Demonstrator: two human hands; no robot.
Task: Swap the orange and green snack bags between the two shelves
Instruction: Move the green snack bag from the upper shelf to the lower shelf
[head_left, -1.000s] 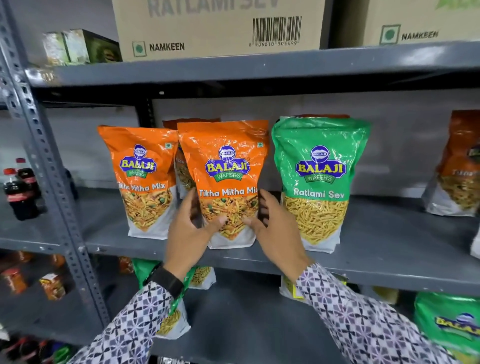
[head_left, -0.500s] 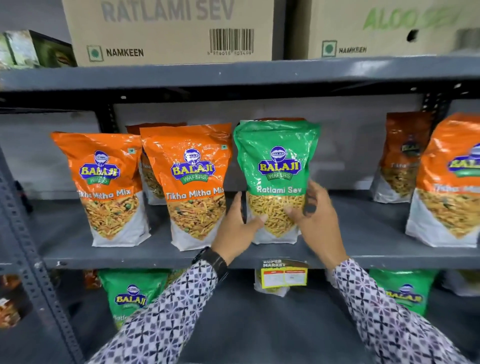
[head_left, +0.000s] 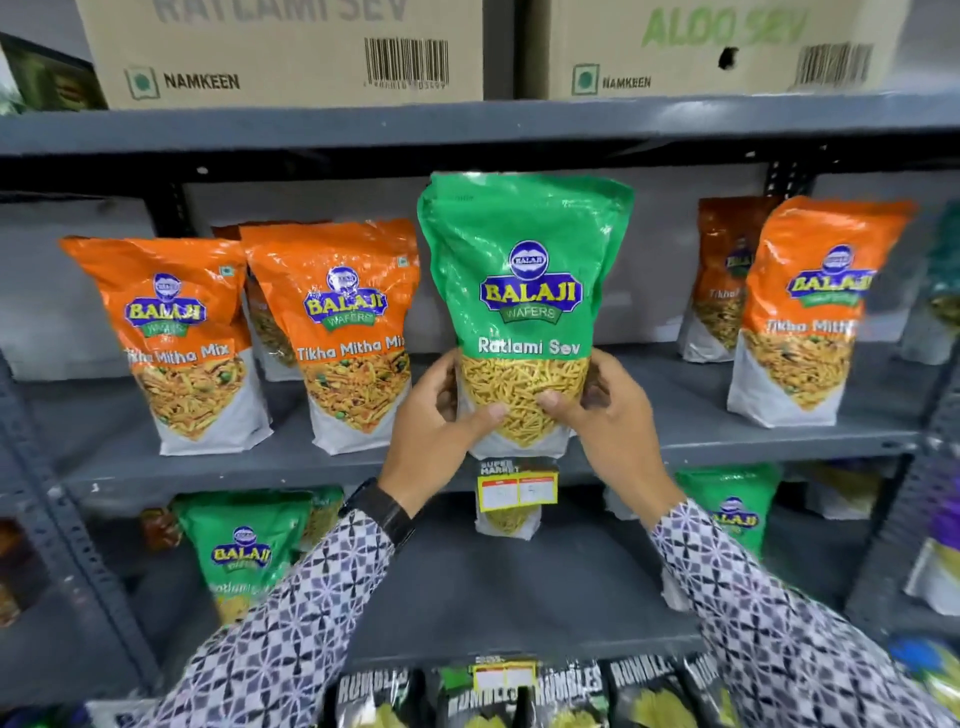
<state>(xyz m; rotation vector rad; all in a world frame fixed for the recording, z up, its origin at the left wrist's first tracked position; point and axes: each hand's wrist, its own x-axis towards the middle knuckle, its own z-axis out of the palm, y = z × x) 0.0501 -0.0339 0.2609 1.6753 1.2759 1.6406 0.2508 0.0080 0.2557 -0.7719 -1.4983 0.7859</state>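
Note:
A green Ratlami Sev bag (head_left: 524, 249) is held upright in front of the upper shelf (head_left: 322, 467). My left hand (head_left: 434, 431) grips its lower left side and my right hand (head_left: 610, 421) grips its lower right side. Orange Tikha Mitha Mix bags stand on that shelf: two to the left (head_left: 176, 338) (head_left: 348, 332) and one at the right (head_left: 802, 312), with more orange bags behind them. On the lower shelf (head_left: 493, 592) stand green bags at the left (head_left: 241, 551) and right (head_left: 732, 509).
Two cardboard cartons (head_left: 291, 47) (head_left: 717, 41) sit on the top shelf. A yellow price tag (head_left: 517, 488) hangs on the upper shelf's front edge. Black Rumbles packs (head_left: 467, 696) line the bottom. Grey slotted uprights (head_left: 62, 509) frame the rack.
My hands left the middle orange bag, moved right to the green bag and took hold of it. The green bag now sits higher and closer to me.

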